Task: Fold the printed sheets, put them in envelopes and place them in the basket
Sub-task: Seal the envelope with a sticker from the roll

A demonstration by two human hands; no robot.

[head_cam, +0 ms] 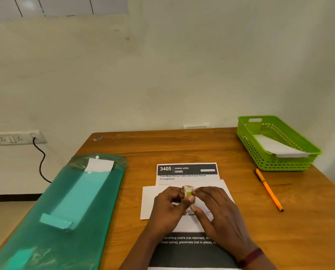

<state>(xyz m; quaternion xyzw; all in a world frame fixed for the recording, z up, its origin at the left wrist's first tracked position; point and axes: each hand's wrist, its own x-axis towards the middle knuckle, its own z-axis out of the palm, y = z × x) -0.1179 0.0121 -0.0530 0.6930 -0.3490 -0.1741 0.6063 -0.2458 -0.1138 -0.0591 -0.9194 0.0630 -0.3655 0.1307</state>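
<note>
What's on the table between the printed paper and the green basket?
An orange pen lies there on the table, in the head view.

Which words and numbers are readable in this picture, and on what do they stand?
"3405": sheet, black header
"DINING AREA": same header
"Post-Meal Dining Table and Chair Reset Arrangement": under the header
"dining chairs (not returned)": dark band, line partly hidden
"meal stains), placemats (not in place)": same band, partly hidden
Grey tags in the header: too blurred to read
Label on the held small object: too blurred to read
</note>
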